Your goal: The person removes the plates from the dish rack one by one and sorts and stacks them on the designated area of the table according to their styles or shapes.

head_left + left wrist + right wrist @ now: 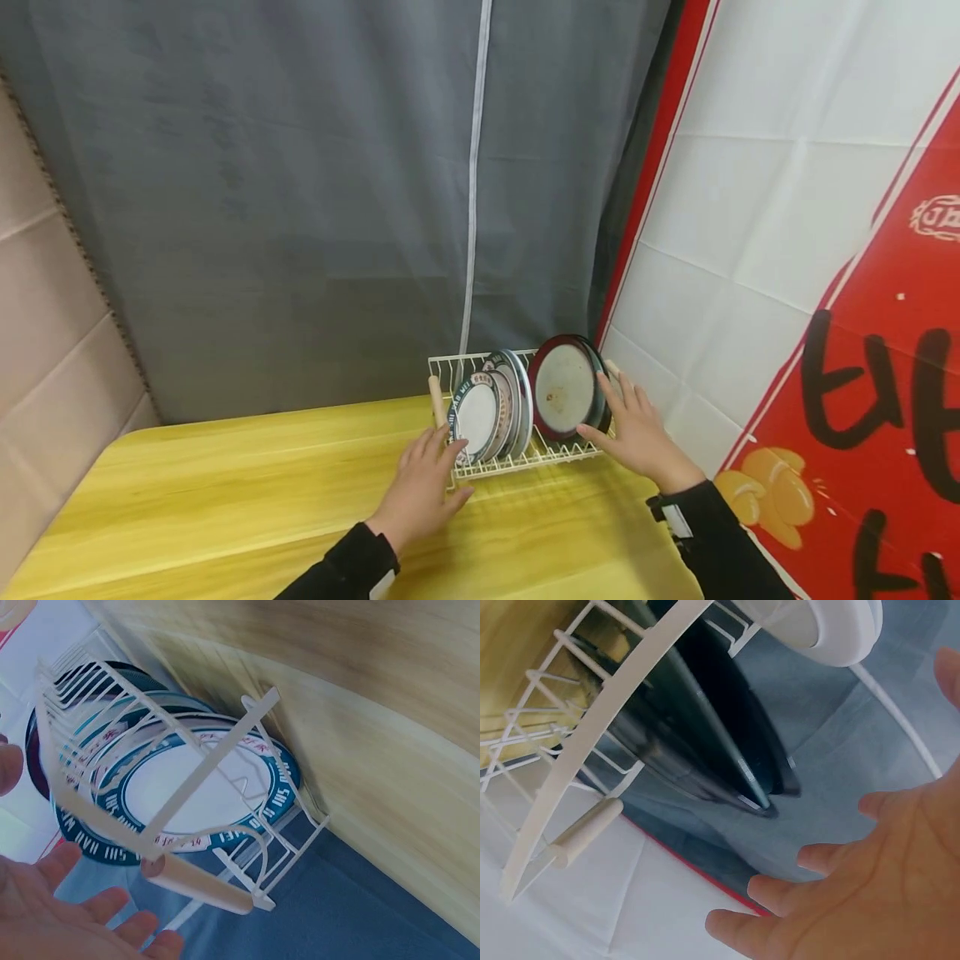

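Note:
A white wire dish rack (pixel 497 472) stands on the table, with a wooden handle (pixel 437 402) at its left end. Several white plates with lettered rims (pixel 477 417) lean upright in its left half; a plate with a dark red rim (pixel 564 392) and darker plates (pixel 727 727) fill the right. My left hand (pixel 422 482) hovers by the left end, fingers spread; in the left wrist view a gap shows between that hand (pixel 56 919) and the handle (pixel 199 883). My right hand (pixel 636 429), fingers extended, is near the right end, apart from the second handle (pixel 589 832) in the right wrist view.
The yellow wood-grain table (pixel 225 483) extends to the left of the rack. A grey curtain (pixel 300 208) hangs behind it. A white and red printed sheet (pixel 712 250) rises close on the right, and a pale panel (pixel 60 333) stands at the left.

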Action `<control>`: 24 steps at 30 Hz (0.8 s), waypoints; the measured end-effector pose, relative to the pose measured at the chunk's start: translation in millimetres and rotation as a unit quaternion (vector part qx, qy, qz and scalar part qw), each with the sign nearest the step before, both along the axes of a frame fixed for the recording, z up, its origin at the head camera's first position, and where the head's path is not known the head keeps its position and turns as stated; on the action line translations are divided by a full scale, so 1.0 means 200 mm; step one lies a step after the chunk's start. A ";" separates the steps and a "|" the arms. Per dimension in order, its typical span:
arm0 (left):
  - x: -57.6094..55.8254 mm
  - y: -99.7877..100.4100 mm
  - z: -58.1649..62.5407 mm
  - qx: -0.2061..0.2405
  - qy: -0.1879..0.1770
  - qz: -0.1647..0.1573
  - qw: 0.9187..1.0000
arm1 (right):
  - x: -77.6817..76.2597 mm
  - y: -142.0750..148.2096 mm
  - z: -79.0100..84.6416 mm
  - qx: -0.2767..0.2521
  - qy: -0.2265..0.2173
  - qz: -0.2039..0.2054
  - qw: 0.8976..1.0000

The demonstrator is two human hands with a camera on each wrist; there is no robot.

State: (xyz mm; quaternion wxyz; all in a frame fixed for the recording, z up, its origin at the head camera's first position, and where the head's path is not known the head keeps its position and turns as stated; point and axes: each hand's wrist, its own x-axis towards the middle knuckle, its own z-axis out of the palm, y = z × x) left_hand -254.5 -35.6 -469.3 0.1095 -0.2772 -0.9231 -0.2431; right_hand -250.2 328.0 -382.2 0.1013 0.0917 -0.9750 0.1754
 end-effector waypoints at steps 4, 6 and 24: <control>-0.03 0.05 -0.04 -0.025 0.027 -0.003 0.999 | -0.02 0.02 0.00 -0.005 -0.014 -0.005 1.000; -0.03 0.08 -0.05 -0.042 0.038 -0.008 0.998 | -0.03 0.03 0.00 -0.003 -0.016 -0.007 1.000; -0.05 0.20 -0.11 -0.120 0.106 -0.029 0.987 | -0.16 0.10 -0.07 -0.062 -0.019 -0.029 0.997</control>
